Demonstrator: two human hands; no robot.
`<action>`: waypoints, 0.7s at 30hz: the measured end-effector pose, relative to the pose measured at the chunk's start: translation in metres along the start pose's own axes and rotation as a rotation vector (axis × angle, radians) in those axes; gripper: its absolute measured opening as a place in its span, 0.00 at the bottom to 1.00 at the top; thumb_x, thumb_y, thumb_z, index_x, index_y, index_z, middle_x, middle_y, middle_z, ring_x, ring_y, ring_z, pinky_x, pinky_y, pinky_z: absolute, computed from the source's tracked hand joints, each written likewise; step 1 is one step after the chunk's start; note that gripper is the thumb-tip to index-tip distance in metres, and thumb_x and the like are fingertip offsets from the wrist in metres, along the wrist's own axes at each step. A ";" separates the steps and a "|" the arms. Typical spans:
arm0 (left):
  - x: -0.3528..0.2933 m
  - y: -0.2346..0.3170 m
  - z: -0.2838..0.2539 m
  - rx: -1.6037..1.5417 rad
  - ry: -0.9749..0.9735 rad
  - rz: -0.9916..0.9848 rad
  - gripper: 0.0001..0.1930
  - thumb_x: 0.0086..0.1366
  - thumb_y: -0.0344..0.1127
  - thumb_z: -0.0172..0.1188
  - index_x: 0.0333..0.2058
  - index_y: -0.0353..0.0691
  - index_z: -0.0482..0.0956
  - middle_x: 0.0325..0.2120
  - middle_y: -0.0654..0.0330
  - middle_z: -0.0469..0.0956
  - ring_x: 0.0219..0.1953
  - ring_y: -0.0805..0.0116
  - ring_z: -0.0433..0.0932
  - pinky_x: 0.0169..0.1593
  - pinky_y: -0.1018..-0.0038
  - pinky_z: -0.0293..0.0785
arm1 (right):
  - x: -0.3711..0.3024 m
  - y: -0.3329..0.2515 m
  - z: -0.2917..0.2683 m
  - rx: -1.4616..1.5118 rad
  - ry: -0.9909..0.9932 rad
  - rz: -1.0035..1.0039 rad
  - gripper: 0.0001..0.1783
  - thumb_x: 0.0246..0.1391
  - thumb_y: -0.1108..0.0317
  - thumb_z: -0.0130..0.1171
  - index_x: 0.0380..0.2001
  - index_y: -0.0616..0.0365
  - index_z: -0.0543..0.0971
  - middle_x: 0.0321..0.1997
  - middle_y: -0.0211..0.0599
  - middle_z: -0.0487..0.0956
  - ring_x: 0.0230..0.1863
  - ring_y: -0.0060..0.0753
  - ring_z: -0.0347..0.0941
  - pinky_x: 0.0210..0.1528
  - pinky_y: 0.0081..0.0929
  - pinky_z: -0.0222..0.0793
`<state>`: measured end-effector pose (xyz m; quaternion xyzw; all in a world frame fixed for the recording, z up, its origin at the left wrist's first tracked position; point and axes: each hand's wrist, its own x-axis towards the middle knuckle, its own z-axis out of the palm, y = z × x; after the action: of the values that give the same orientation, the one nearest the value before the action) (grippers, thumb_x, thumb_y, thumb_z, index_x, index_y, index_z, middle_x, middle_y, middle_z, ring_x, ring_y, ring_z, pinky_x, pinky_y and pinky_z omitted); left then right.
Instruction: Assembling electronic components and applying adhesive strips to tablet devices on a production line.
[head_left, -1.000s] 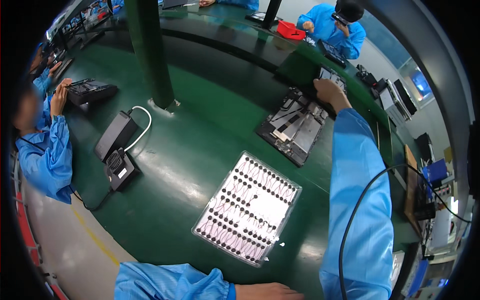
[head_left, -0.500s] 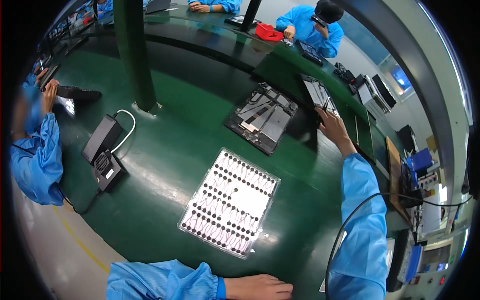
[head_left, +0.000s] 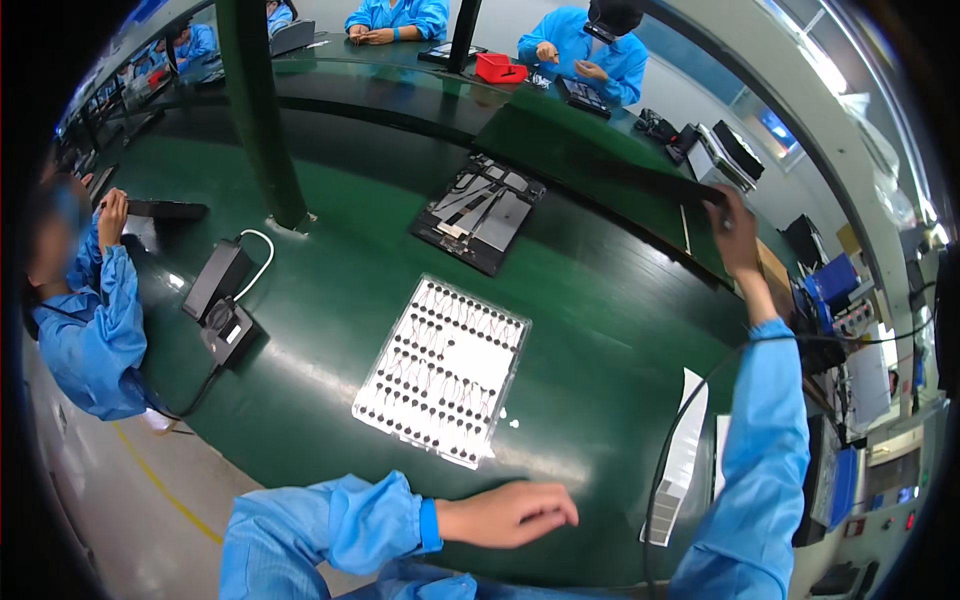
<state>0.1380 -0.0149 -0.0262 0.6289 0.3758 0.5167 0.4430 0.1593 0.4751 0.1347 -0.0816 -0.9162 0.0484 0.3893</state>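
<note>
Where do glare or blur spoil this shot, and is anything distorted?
In the head view, light streaks glare off the green table and the tray's surface looks washed out; also in the head view, the right hand looks dark and slightly soft, fisheye distortion curves straight edges, and the corners go black.

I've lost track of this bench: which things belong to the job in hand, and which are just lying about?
Likely in the job:
Dark flat thing at the right hand, kind unclear
Tray of small wired parts, near the left hand
Opened flat device beyond it

Seemingly just lying about:
Black box with white cable
White strip
</note>
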 end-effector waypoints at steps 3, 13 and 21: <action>0.016 -0.024 0.015 -1.074 0.086 -0.337 0.20 0.78 0.47 0.48 0.58 0.37 0.71 0.50 0.55 0.78 0.49 0.61 0.80 0.55 0.61 0.76 | -0.049 -0.055 -0.086 0.246 -0.097 0.155 0.13 0.65 0.76 0.60 0.52 0.62 0.75 0.48 0.34 0.80 0.51 0.24 0.76 0.56 0.22 0.70; 0.050 -0.029 0.035 -1.053 0.267 -0.627 0.30 0.71 0.51 0.63 0.64 0.40 0.69 0.50 0.59 0.79 0.47 0.72 0.79 0.50 0.76 0.78 | -0.210 -0.139 -0.128 1.025 -0.545 0.429 0.12 0.58 0.76 0.66 0.44 0.57 0.76 0.59 0.54 0.80 0.56 0.37 0.79 0.58 0.33 0.75; 0.044 -0.025 0.026 0.097 0.529 -0.076 0.49 0.65 0.22 0.60 0.76 0.39 0.37 0.77 0.51 0.38 0.78 0.59 0.39 0.77 0.66 0.40 | -0.319 -0.113 -0.111 0.237 -0.292 0.570 0.15 0.61 0.78 0.56 0.50 0.59 0.82 0.47 0.39 0.85 0.47 0.34 0.81 0.54 0.28 0.73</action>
<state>0.1712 0.0301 -0.0379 0.4779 0.5261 0.6275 0.3178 0.4450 0.3068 0.0034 -0.2805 -0.8907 0.2725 0.2316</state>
